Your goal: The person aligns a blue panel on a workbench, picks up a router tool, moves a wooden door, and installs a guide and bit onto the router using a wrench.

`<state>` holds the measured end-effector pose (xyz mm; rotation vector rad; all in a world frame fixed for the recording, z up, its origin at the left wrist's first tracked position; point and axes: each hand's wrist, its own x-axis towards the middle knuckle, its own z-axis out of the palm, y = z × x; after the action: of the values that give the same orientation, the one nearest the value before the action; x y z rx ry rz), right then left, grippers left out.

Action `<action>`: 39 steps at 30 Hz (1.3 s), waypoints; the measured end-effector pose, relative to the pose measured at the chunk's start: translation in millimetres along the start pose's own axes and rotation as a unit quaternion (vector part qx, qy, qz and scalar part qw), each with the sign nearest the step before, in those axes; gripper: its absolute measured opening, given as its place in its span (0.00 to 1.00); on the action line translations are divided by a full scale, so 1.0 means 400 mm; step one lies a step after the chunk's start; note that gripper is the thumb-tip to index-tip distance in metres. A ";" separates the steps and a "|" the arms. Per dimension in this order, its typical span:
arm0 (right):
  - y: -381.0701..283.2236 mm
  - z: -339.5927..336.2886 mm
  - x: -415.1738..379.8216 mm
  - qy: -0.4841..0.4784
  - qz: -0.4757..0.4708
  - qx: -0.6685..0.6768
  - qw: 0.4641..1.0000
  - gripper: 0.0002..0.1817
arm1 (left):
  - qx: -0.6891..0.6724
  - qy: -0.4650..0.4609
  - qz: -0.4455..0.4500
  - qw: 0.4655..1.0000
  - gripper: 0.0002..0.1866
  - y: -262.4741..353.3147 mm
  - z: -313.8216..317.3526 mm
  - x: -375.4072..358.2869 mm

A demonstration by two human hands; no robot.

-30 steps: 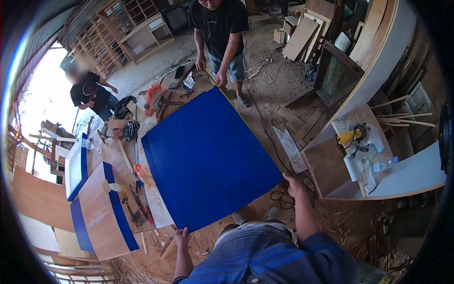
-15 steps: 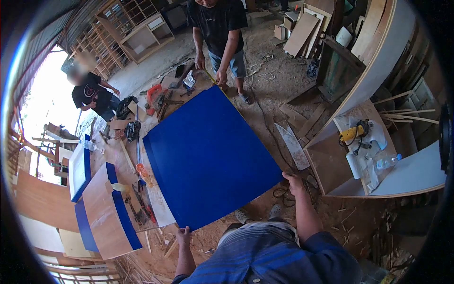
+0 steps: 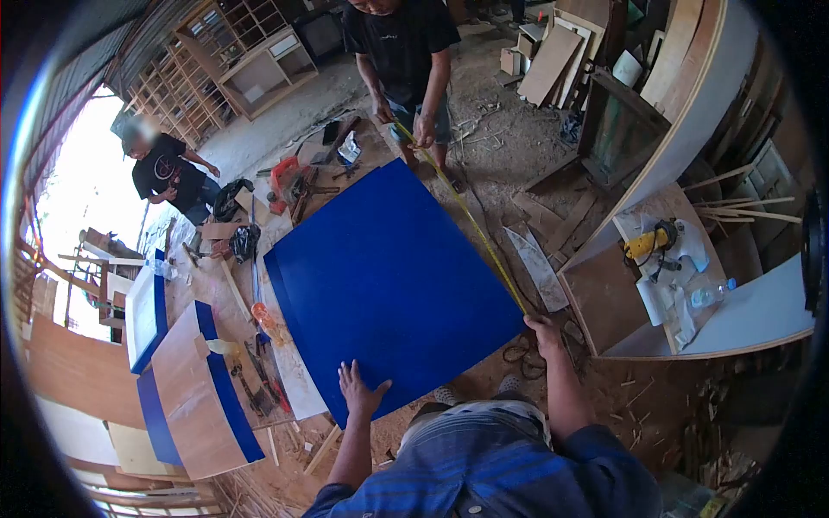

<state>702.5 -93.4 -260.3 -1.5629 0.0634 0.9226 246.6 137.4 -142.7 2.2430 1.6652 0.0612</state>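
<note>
A: Head view, item one: blue panel (image 3: pixel 393 285), large, flat, lying on the cluttered surface (image 3: pixel 226 311), its near corner jutting past the surface's edge toward the person

B: Left hand (image 3: pixel 361 393)?

A: Fingers spread, palm pressed flat on the panel's near edge; grip wide, clasping nothing

B: Right hand (image 3: pixel 546 333)?

A: At the panel's right corner, grip pinched on the end of a yellow tape measure (image 3: pixel 471 220)

B: Tape's run?

A: Taut along the panel's right edge, far end held by a co-worker's hand (image 3: pixel 423 131) at the far corner

B: Other entries?

A: Orange power tool (image 3: pixel 281 173) beyond the panel's left side; yellow grinder (image 3: pixel 649 243) and plastic bottle (image 3: pixel 710 293) on a plywood cabinet (image 3: pixel 604 302), well apart to the right; second person (image 3: pixel 168 173) standing far left
</note>
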 end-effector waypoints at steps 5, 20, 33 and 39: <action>-0.041 0.019 -0.025 0.062 -0.108 -0.040 0.991 0.17 | 0.046 -0.126 -0.052 0.990 0.80 0.086 -0.026 0.100; -0.101 0.315 -0.186 0.044 -0.362 -0.494 0.790 0.51 | 0.035 -0.080 0.035 0.996 0.78 0.010 -0.001 0.079; -0.065 0.410 -0.187 -0.029 -0.274 -0.682 0.677 0.51 | 0.032 -0.043 0.060 0.997 0.78 -0.017 0.011 0.079; -0.070 0.424 -0.191 -0.031 -0.258 -0.692 0.673 0.52 | 0.022 -0.033 0.064 0.997 0.77 -0.034 0.016 0.079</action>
<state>579.2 24.1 -180.1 -2.6745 -1.3787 0.4602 245.4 168.7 -158.1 2.3563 1.5007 -0.0182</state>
